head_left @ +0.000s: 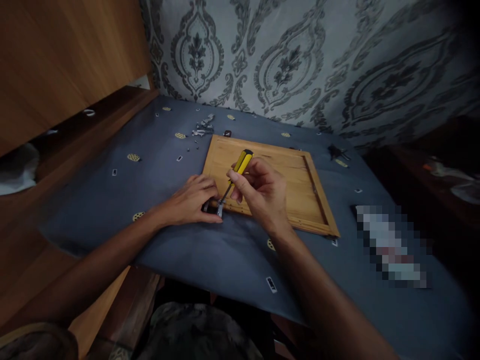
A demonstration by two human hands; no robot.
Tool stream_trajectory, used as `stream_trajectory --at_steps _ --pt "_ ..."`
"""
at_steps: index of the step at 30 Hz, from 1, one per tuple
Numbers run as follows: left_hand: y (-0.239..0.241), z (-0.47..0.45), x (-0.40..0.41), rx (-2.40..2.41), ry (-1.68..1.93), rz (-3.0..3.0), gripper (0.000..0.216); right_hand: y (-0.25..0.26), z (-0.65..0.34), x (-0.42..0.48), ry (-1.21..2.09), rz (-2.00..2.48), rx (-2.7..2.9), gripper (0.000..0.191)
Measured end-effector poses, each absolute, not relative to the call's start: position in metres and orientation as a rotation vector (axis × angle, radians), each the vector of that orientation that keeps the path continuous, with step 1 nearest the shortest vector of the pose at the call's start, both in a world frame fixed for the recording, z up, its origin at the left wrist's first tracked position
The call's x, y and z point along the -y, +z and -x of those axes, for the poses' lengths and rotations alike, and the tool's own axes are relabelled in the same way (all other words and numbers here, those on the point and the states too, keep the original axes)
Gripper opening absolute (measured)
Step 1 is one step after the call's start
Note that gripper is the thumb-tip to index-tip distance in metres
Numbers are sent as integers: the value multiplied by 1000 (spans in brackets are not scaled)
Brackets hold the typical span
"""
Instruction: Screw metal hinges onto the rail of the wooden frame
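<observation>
A small wooden cabinet door [277, 185] lies flat on a table covered with a blue-grey cloth [157, 200]. My right hand [262, 192] is closed round a screwdriver with a yellow and black handle [242, 162], its shaft slanting down to the door's near left corner. There, a small metal hinge [219, 209] sits at the tip. My left hand [193, 200] rests on the cloth with its fingers pinched on that hinge, holding it against the door's edge.
Loose metal hinges and screws [202, 127] lie on the cloth behind the door. A dark small item [335, 151] lies at the far right. A wooden cabinet side [63, 65] rises on the left, a patterned wall behind. A blurred patch [392, 245] lies at right.
</observation>
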State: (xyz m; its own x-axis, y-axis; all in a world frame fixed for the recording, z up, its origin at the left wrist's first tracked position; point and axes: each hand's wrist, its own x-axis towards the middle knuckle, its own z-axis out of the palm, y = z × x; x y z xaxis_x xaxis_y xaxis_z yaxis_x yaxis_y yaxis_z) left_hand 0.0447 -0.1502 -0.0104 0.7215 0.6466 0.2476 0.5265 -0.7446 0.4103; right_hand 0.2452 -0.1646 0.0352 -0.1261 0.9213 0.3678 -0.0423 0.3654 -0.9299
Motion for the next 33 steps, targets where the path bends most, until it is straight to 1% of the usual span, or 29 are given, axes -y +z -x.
stream_trajectory --at_steps 8,13,16,19,22,27,33 --pt "-11 -46 151 -920 550 -2624 44 29 -252 173 966 925 1410 41" --pt "-11 -46 151 -921 562 -2616 45 29 -258 177 957 975 1394 43" --pt "-11 -46 152 -921 561 -2621 45 30 -259 180 952 982 1386 38" --pt "-11 -46 153 -917 571 -2636 45 31 -260 184 877 987 1370 33" --pt "-11 -46 153 -918 575 -2640 44 34 -260 187 808 1034 1328 34" --pt "-11 -46 153 -918 572 -2642 44 34 -260 188 867 1043 1351 36" --pt "-10 -47 153 -909 566 -2608 41 29 -260 187 918 999 1346 31"
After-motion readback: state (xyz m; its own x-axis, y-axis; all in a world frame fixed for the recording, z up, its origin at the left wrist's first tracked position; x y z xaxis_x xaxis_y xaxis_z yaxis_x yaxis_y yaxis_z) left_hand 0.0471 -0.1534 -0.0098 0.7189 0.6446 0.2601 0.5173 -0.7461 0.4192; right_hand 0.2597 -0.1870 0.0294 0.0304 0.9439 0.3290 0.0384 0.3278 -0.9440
